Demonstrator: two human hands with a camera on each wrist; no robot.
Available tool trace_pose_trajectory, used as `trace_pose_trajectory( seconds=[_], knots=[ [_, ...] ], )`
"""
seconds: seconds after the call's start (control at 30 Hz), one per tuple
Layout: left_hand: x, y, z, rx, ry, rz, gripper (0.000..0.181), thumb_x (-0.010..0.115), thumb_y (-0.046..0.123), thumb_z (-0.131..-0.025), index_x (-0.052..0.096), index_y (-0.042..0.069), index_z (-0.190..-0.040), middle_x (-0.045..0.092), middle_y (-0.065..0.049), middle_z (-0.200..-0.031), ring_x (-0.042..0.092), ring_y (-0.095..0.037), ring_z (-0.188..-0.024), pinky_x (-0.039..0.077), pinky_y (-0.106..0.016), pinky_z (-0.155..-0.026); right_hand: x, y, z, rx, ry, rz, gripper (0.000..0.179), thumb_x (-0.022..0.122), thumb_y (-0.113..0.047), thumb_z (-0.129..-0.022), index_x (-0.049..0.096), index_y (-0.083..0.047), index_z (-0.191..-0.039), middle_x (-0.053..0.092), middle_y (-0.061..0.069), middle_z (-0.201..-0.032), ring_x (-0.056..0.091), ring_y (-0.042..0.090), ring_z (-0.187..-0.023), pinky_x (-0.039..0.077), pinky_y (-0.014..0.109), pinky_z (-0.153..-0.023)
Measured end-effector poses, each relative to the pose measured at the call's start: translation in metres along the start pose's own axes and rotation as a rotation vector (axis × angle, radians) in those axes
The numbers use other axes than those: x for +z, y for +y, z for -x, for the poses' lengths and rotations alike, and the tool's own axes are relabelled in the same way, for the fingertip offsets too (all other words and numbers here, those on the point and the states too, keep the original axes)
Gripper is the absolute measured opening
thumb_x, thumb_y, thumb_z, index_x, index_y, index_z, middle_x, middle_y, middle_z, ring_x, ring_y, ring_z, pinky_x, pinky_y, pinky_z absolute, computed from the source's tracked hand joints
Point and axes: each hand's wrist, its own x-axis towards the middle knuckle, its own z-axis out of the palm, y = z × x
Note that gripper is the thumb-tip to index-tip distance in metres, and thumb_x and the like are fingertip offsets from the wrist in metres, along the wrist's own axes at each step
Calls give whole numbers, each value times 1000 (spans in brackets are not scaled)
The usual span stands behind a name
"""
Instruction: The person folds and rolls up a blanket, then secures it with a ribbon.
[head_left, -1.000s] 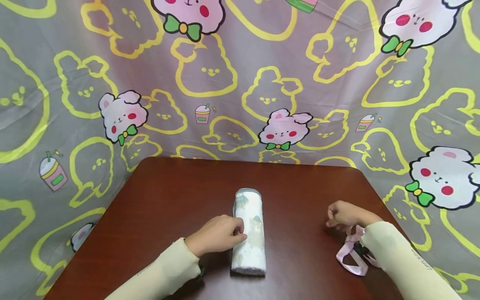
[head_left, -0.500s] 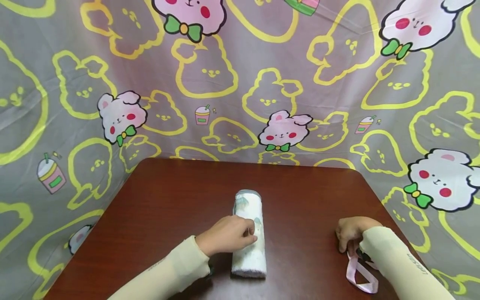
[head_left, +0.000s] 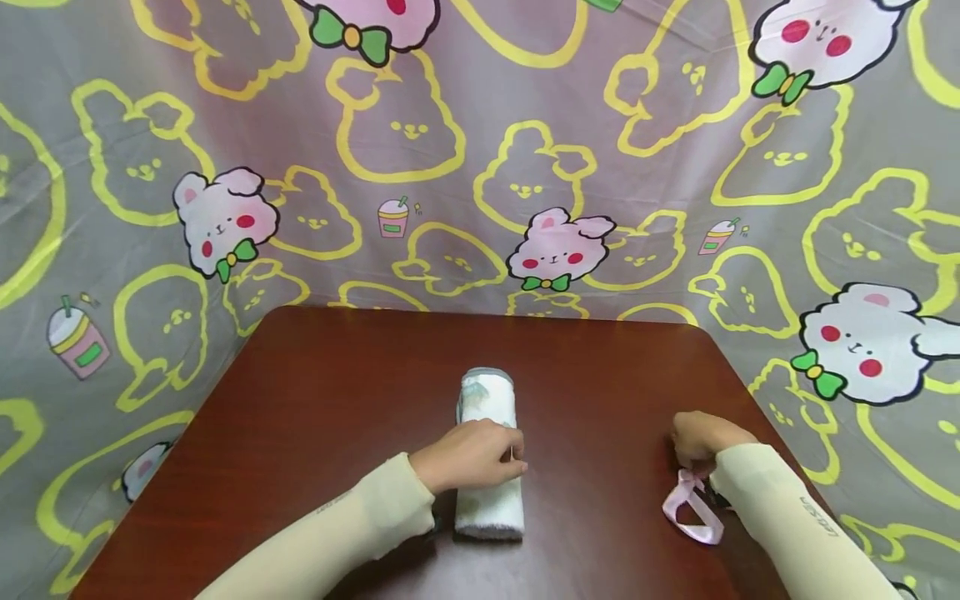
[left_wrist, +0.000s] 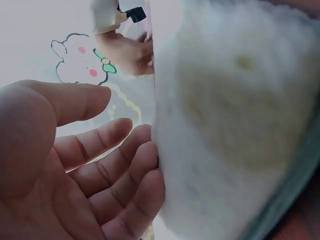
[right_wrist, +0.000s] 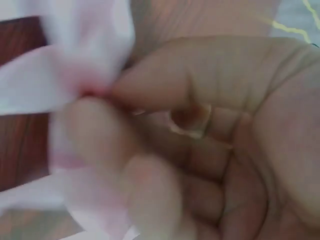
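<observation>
A rolled towel (head_left: 489, 510), white with a pale print and a grey edge, lies lengthwise in the middle of the table. My left hand (head_left: 476, 454) is over it in the head view, hiding its middle. In the left wrist view the fingers are loosely bent, thumb apart, with fingertips (left_wrist: 150, 185) right at the side of the towel. Off to the right, my right hand (head_left: 705, 437) pinches a pink ribbon (right_wrist: 95, 30) between thumb and forefinger. Loops of the ribbon hang below the fingers, and the right wrist view is blurred.
The brown wooden table (head_left: 337, 375) has rounded far corners. A grey curtain (head_left: 420, 275) printed with yellow outlines and white bunny faces closes in the back and both sides. A small dark object (head_left: 718, 500) shows under the right cuff.
My left hand has shifted right across the towel. The right hand has come down to the ribbon, taken hold of it, and moved it slightly. The head view has shifted a little.
</observation>
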Motion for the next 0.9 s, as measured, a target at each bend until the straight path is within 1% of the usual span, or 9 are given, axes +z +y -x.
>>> trace_pose_trajectory(
  seconds=[0.1, 0.23, 0.33, 0.4, 0.57, 0.63, 0.7, 0.77, 0.9],
  knots=[
    [0, 3, -7, 2, -25, 23, 13, 67, 31, -90, 62, 24, -80, 51, 18, -64, 48, 0, -57, 39, -20, -53, 2, -4, -13, -79, 15, -138, 19, 59, 11, -65, 54, -7, -67, 52, 2, -59, 54, 16, -49, 47, 29, -43],
    [2, 8, -15, 13, -49, 48, 12, 66, 31, -91, 62, 25, -81, 53, 18, -66, 49, 0, -58, 40, -20, -55, 1, -16, -26, -179, -63, -343, 11, 61, 4, -77, 65, 1, -86, 63, 9, -67, 62, 21, -56, 51, 34, -49],
    [6, 10, -20, 13, -63, 48, 11, 66, 32, -91, 65, 25, -83, 54, 19, -69, 51, 0, -62, 41, -20, -58, 0, -27, -33, -220, -103, -471, 11, 62, 2, -82, 67, 5, -91, 67, 13, -72, 64, 24, -61, 53, 37, -53],
    [8, 11, -23, 13, -67, 42, 11, 66, 33, -91, 67, 25, -84, 54, 19, -70, 51, 0, -64, 41, -20, -59, 0, -34, -37, -240, -111, -527, 12, 60, 2, -85, 67, 7, -93, 68, 14, -77, 66, 25, -65, 55, 38, -55],
    [13, 9, -34, 23, -63, -6, 12, 68, 35, -89, 70, 25, -83, 57, 19, -71, 53, 0, -67, 43, -21, -63, 0, -51, -50, -338, -53, -606, 14, 57, -1, -92, 65, 7, -102, 69, 16, -89, 68, 29, -72, 56, 40, -59],
    [14, 8, -39, 25, -72, -18, 13, 68, 35, -89, 70, 24, -83, 58, 18, -72, 54, 0, -68, 44, -22, -64, 0, -57, -54, -375, -12, -632, 16, 57, -2, -94, 64, 6, -107, 68, 18, -94, 68, 31, -76, 56, 41, -61],
    [15, 8, -43, 24, -91, -20, 14, 67, 36, -89, 70, 24, -83, 59, 18, -72, 54, -1, -69, 44, -22, -64, 0, -60, -58, -384, 22, -678, 22, 58, -3, -95, 60, 8, -114, 66, 22, -101, 68, 34, -81, 56, 45, -65],
    [15, 10, -47, 22, -120, -14, 14, 67, 37, -89, 70, 24, -84, 59, 18, -73, 55, -1, -69, 44, -23, -64, 1, -61, -62, -380, 77, -685, 29, 58, -2, -95, 57, 8, -122, 63, 25, -109, 68, 35, -86, 56, 46, -67],
    [17, 17, -52, 20, -197, -21, 16, 68, 39, -88, 70, 24, -85, 59, 17, -73, 55, -3, -68, 45, -25, -63, -1, -51, -67, -341, 202, -647, 46, 58, 1, -94, 45, 7, -138, 53, 29, -130, 66, 37, -96, 56, 42, -69]
  ],
)
